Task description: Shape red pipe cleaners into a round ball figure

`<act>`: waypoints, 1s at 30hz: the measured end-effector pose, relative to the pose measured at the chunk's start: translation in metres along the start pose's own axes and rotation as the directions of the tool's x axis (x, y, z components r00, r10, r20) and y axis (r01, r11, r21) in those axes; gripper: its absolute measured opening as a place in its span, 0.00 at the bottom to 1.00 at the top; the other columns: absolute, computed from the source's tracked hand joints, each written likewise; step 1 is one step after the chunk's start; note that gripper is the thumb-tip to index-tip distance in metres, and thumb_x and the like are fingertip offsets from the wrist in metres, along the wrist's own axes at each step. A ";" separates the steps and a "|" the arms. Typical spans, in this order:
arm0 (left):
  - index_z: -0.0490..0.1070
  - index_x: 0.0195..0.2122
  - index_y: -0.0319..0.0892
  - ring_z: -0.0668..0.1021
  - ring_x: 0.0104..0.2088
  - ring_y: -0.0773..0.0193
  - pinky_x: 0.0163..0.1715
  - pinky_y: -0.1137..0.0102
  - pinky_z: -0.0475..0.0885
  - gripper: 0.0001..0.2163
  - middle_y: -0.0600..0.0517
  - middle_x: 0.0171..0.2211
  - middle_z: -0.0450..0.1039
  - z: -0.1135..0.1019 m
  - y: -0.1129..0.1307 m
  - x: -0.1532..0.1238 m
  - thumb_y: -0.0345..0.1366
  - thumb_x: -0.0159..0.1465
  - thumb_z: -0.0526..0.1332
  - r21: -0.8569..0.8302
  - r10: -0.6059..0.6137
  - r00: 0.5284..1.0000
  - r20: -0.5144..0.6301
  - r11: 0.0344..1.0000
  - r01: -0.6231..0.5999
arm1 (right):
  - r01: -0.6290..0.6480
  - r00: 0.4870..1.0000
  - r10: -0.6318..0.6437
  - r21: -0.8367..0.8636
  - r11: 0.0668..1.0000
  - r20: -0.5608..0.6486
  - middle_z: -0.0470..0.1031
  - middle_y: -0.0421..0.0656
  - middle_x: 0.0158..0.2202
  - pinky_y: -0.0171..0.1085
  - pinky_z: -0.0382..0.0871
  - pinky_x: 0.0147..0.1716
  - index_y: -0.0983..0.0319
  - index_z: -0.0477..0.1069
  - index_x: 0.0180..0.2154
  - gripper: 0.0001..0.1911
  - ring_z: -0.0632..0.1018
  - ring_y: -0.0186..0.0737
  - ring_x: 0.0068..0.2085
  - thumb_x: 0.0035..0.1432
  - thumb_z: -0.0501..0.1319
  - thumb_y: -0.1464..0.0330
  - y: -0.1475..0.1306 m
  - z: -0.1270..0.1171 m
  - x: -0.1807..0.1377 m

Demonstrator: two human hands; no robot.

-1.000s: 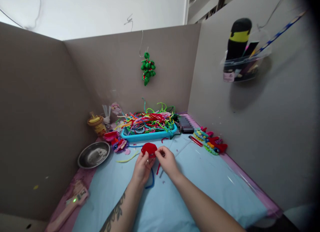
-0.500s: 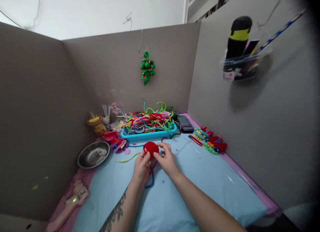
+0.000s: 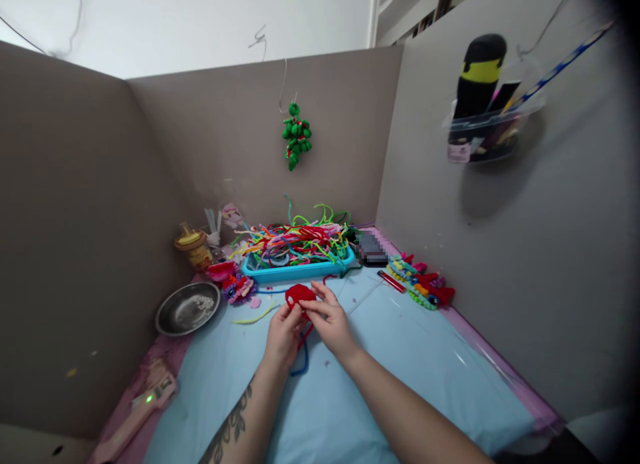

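Note:
A round, fuzzy red piece [image 3: 301, 293], seemingly shaped from pipe cleaner, is held up over the middle of the table. My left hand [image 3: 286, 332] pinches its lower left side between thumb and fingers. The fingers of my right hand [image 3: 331, 323] are closed on its right side, the thumb reaching across to its lower front edge. Below the hands a red pipe cleaner end [image 3: 304, 337] hangs down, and a blue pipe cleaner [image 3: 303, 365] lies on the blue cover.
Behind the hands stands a blue tray [image 3: 295, 274] heaped with pipe cleaners. To the left are a metal bowl [image 3: 173, 324] and a pink glue gun [image 3: 135, 421]. On the right lie colourful pipe-cleaner figures [image 3: 425, 284], a red-handled tool [image 3: 391, 281] and a blurred phone [image 3: 371, 247].
My right thumb has moved left across the front of the red piece, and the right fingers have shifted slightly. My left hand keeps its pinch in nearly the same place.

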State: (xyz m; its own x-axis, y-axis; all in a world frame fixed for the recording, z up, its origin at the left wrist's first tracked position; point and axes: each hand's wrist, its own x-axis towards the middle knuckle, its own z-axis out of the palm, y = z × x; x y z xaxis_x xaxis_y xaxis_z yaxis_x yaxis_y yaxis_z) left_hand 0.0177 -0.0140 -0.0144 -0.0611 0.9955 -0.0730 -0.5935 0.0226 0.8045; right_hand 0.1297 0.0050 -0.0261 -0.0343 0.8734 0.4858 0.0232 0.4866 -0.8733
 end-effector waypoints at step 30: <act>0.74 0.36 0.38 0.78 0.34 0.65 0.37 0.73 0.71 0.13 0.48 0.34 0.78 0.004 0.000 -0.002 0.39 0.53 0.67 -0.001 0.069 0.996 -0.065 0.998 -0.070 | 0.009 0.999 -0.012 -0.072 0.997 -0.032 0.69 0.45 0.46 0.43 0.66 0.51 0.58 0.72 0.37 0.13 0.71 0.42 0.49 0.52 0.56 0.76 -0.010 0.006 -0.002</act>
State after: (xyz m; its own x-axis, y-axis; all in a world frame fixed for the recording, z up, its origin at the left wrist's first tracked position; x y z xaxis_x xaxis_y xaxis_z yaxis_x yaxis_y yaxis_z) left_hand 0.0214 -0.0160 -0.0122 -0.1538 0.9866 -0.0549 -0.5886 -0.0468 0.8071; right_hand 0.1237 -0.0017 -0.0184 -0.0029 0.8679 0.4967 0.0949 0.4947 -0.8639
